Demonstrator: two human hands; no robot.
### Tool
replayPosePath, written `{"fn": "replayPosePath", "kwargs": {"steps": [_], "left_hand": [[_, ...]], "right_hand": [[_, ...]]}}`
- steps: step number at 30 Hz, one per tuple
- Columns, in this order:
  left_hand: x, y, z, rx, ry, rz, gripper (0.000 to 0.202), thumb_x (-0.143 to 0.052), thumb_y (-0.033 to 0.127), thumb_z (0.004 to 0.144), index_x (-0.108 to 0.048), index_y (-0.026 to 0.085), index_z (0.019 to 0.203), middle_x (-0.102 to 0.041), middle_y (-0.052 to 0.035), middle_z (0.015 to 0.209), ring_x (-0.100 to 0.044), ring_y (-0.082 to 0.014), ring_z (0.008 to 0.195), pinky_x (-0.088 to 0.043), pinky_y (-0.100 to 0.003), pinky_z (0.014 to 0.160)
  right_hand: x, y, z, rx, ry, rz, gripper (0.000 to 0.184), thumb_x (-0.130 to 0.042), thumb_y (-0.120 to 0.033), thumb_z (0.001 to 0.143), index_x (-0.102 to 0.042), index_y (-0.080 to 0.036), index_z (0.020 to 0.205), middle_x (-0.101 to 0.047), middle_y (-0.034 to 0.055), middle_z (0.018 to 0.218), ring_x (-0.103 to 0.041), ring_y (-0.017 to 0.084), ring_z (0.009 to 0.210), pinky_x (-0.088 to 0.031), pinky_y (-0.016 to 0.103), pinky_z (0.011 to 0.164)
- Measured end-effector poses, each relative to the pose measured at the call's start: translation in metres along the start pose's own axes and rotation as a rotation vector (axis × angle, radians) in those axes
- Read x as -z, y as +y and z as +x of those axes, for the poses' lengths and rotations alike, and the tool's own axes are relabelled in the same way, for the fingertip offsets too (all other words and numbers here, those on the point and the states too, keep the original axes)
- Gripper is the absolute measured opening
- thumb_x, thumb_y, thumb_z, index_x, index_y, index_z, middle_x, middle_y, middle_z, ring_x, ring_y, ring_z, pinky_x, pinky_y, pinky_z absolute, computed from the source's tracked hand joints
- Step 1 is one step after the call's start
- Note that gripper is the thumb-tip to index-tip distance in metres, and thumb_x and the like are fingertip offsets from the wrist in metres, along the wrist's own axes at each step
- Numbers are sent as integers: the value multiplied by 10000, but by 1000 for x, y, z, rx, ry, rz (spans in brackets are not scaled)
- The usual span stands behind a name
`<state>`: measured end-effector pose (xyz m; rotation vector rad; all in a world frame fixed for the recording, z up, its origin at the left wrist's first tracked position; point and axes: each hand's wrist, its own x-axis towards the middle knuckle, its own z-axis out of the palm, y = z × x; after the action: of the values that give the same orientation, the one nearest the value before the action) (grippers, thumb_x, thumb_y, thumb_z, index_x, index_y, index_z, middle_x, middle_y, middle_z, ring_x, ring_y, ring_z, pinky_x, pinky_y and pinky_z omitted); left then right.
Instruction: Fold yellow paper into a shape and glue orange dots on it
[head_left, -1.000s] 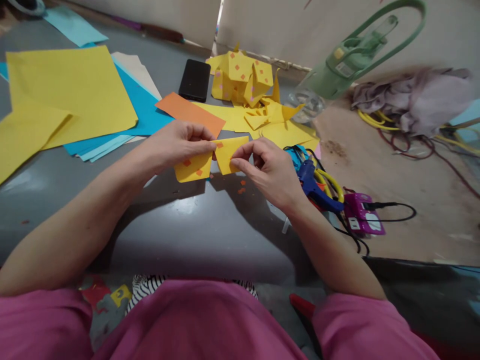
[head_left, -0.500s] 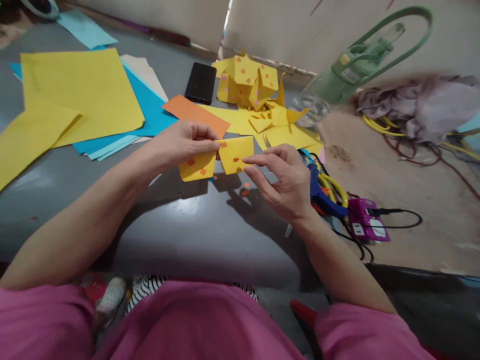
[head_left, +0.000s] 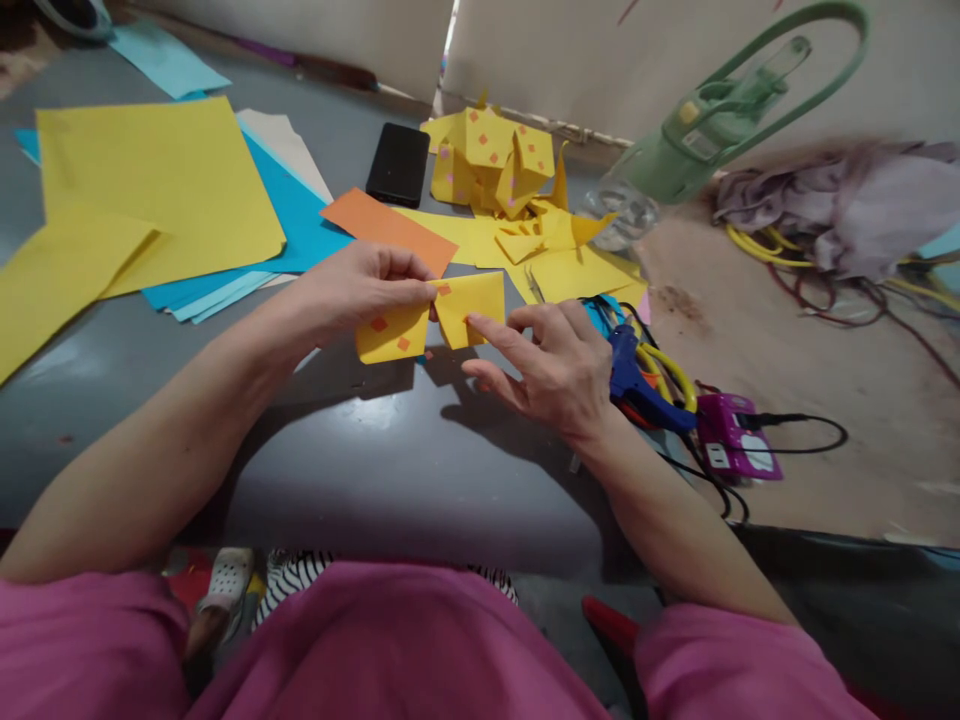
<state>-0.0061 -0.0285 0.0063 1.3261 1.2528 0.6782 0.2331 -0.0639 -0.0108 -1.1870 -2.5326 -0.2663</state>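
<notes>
My left hand (head_left: 375, 282) pinches a small folded piece of yellow paper (head_left: 489, 288) near its middle, holding it above the grey table. Small orange squares dot the paper on both sides of the grip. On its right part rests the index fingertip of my right hand (head_left: 561, 365), where a bit of orange shows under the finger. The right thumb is spread away from that finger, below the paper. Behind the hands stands a boxy yellow paper figure (head_left: 484, 145) with orange and pink spots. Yellow paper scraps (head_left: 559, 235) lie in front of it.
Left lie a large yellow sheet (head_left: 150, 170), blue paper (head_left: 292, 215) and an orange strip (head_left: 390, 228). A black phone (head_left: 399, 165) is at the back. Right are a blue glue gun (head_left: 643, 380), a purple power box (head_left: 735, 432) with cables, a green bottle (head_left: 694, 135) and crumpled cloth (head_left: 840, 205).
My right index finger has come down onto the yellow paper, and the thumb has moved away from it to the lower left. My left hand keeps its pinch, nearly still.
</notes>
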Motion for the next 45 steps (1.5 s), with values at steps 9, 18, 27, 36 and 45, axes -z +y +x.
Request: {"fn": "replayPosePath", "kwargs": {"steps": [9,18,27,36,45], "left_hand": [[-1,3,-1,33,5,-36,125,-720,326,783,-675,210,764,-662,3,687,-583,-105,560,-385,-212,491],[0,1,-1,15,-22,-41,162,-733,346,788,-666,199,782,-651,10,668,-569,-96,558,-370,-194,485],[0,-7,6,-59,-58,-66,173,-701,329,844,-647,165,834,-678,-11,747,-575,-85,599,-387,-197,535],[0,-6,9,-42,-86,-90,173,-685,310,866,-623,158,812,-667,-10,740,-560,-79,584,-354,-205,514],[1,-14,13,-83,-123,-116,208,-686,359,867,-617,164,844,-706,-31,796,-616,-100,615,-395,-214,531]], "right_hand": [[-1,-2,-1,105,-25,-163,551,-479,-654,936,-673,-280,1291,-671,92,982,-563,254,895,-441,393,820],[-4,-4,-3,145,-22,-204,610,-462,-660,940,-653,-230,1326,-678,104,970,-560,250,857,-430,389,790],[-10,4,0,316,270,-243,532,-546,-582,945,-664,-168,1258,-680,73,876,-558,208,770,-422,335,710],[-9,6,-1,282,246,-194,554,-580,-585,924,-657,-180,1295,-679,76,873,-565,211,782,-418,350,708],[-7,6,2,356,351,-180,536,-588,-551,933,-672,-105,1220,-670,76,826,-548,200,740,-431,332,691]]}}
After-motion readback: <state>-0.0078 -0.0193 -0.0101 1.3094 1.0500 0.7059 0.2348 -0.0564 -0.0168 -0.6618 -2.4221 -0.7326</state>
